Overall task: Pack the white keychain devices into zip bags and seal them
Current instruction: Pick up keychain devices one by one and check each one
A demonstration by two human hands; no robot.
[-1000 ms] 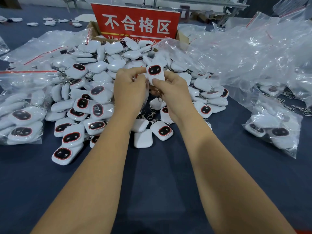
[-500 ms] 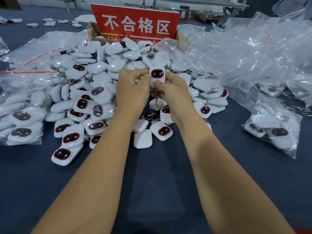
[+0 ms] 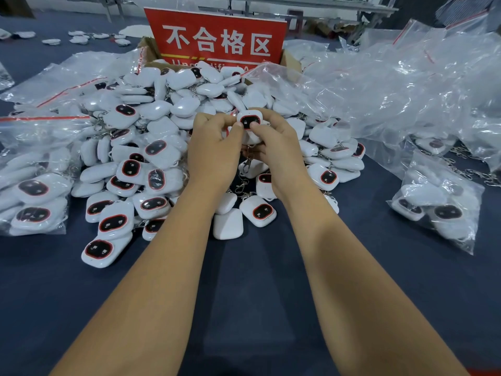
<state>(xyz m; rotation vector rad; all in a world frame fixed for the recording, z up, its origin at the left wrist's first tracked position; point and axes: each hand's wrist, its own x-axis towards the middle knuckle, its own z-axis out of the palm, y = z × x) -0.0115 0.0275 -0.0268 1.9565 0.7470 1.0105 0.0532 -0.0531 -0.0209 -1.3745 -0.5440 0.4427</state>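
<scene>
**Now: one device held up over the pile, not yet bagged**

Head view: both forearms reach forward across a dark blue worktop [image 3: 252, 308]. The left hand [image 3: 214, 147] and right hand [image 3: 276, 147] meet above a heap of loose white devices [image 3: 168, 147]. Together they pinch one device [image 3: 249, 121], fingers [image 3: 240, 125] curled round its edges, dark screen facing the camera and a metal clip [image 3: 247, 165] dangling below. Whether a thin clear bag already wraps it, I cannot tell. Filled bags [image 3: 436, 202] lie at right and left, a mound of empty bags [image 3: 406, 88] at far right, and a red sign [image 3: 217, 39] stands behind the heap.

Judgement: the step in hand seems to be picking and checking a single device. Next would call for an open bag, sliding the device and its clip in, then pressing the zip shut.
</scene>
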